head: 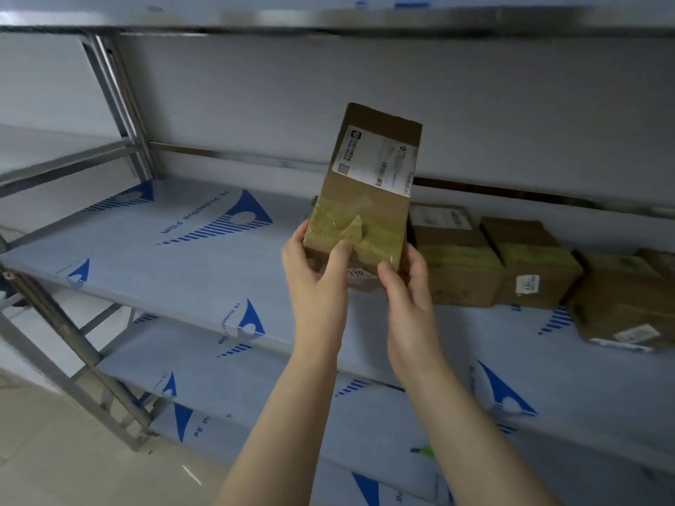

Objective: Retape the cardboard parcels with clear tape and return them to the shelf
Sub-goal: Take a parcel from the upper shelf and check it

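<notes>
Steel shelf [182, 257], tape-banded labelled parcel [365, 199]

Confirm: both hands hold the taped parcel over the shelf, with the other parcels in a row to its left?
Wrong side. The head view shows the left hand and right hand holding the taped parcel over the shelf, but the other parcels sit in a row to its right.

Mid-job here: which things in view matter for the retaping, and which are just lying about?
Job: held parcel, gripped by left hand and right hand; taped parcels in a row; middle shelf.
Lying about: small green item on the lower shelf, too blurred to identify.
</notes>
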